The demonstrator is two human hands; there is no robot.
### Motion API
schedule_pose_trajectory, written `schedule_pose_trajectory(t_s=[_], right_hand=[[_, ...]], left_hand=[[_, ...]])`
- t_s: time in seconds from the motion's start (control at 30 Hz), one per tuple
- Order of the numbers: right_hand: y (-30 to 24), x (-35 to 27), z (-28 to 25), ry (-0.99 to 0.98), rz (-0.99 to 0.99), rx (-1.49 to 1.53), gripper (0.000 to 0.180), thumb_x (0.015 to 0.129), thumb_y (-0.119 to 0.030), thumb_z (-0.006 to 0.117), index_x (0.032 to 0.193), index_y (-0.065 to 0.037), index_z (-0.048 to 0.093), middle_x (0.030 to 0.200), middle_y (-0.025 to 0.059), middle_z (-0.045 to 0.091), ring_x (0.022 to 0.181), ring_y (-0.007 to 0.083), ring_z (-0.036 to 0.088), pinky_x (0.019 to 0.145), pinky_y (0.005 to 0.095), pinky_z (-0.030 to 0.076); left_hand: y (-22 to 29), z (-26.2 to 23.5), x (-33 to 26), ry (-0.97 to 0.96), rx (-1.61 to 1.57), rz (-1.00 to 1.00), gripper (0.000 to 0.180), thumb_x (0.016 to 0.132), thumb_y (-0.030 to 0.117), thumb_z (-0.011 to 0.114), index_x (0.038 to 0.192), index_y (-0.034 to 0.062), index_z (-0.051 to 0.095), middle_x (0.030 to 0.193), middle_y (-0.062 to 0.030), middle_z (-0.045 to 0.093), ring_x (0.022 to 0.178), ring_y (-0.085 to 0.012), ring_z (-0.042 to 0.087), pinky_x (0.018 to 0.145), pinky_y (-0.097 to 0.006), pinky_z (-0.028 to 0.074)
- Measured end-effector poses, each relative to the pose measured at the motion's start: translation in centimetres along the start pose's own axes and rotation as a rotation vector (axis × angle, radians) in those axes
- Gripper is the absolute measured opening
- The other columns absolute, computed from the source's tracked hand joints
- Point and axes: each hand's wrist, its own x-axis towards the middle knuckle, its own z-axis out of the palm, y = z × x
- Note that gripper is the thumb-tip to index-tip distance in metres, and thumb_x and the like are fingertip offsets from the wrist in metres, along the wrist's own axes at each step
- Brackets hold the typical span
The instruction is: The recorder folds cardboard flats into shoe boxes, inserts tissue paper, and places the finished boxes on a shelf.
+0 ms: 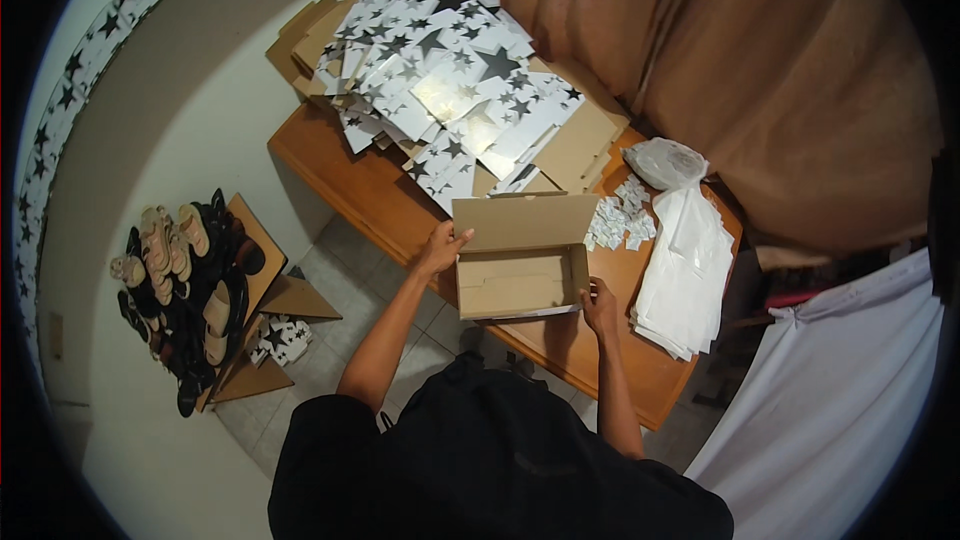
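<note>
In front of me an empty cardboard shoebox [520, 280] is held at the near edge of the wooden table, its hinged lid [525, 223] raised at the far side. My left hand [440, 248] grips the box's left side near the lid, thumb over the edge. At the right end my right hand [599, 304] is closed on the box wall near its lower corner. Beyond the lid lies a heap of flat white cardboard pieces with black stars [440, 70]. Just right of the lid are several small white packets [620, 220].
On the table's right side lie a stack of white paper sheets [683, 280] and a clear plastic bag [665, 162]. Several shoes and sandals [180, 280] pile on a cardboard-topped support at left. A brown curtain [780, 70] hangs behind; white cloth [830, 390] drapes at right.
</note>
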Motion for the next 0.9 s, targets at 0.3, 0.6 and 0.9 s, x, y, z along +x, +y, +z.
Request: schedule_pose_trajectory(t_s=[0.3,0.6,0.9], right_hand=[[-1.0,1.1,-0.9,-0.094,0.093,-0.130,0.032,0.089,-0.009,0.064,0.119,0.001,0.066,0.100,0.0236,0.074,0.084,0.0322,0.074,0.077,0.0398,0.058],[-1.9,1.0,-2.3,-0.194,0.049,-0.228,0.050,0.084,-0.008,0.062,0.133,-0.002,0.059,0.110,0.0260,0.071,0.100,0.0395,0.071,0.089,0.0457,0.055],[-1.8,-3.5,-5.3,0.082,0.160,-0.207,0.049,0.083,-0.006,0.062,0.132,0.001,0.059,0.110,0.0263,0.071,0.101,0.0410,0.069,0.091,0.0481,0.054]], left_hand=[[-4.5,-0.1,-4.2,0.252,0.353,-0.047,0.070,0.095,0.039,0.071,0.145,0.0011,0.040,0.130,-0.0229,0.059,0.113,-0.0275,0.062,0.089,-0.039,0.055],[-4.3,1.2,-7.5,-0.090,0.184,-0.320,0.075,0.090,0.023,0.076,0.150,0.0018,0.037,0.131,-0.0266,0.055,0.103,-0.0281,0.067,0.061,-0.032,0.059],[-2.1,4.8,-3.4,-0.158,0.181,-0.084,0.066,0.092,0.008,0.070,0.149,0.0095,0.039,0.131,-0.0307,0.058,0.096,-0.0282,0.072,0.072,-0.035,0.060]])
